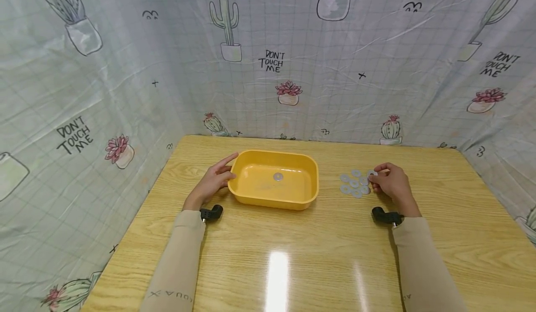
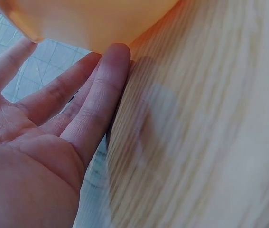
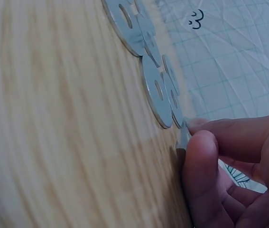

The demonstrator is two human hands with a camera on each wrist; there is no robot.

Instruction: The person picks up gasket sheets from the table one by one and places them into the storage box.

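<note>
A shallow yellow plastic tray point(image 1: 274, 202) with rounded corners stands on the table. My left hand point(image 1: 212, 183) holds it by the left end, thumb over the rim and fingers point(image 2: 96, 99) against the outer wall. One flat metal washer point(image 1: 278, 177) lies on the tray's floor. To the right of the tray, several more grey washers point(image 1: 354, 183) lie in a loose cluster, some overlapping. My right hand point(image 1: 393, 184) is at the cluster's right side, pinching a washer point(image 3: 183, 137) between thumb and forefinger; the fingertips hide part of it.
The wooden table point(image 1: 326, 256) has a glossy top with light reflections near its front. A patterned curtain point(image 1: 268, 32) hangs behind it and along both sides. A black wrist camera point(image 1: 212, 213) sits at the left cuff, another camera point(image 1: 385, 216) at the right.
</note>
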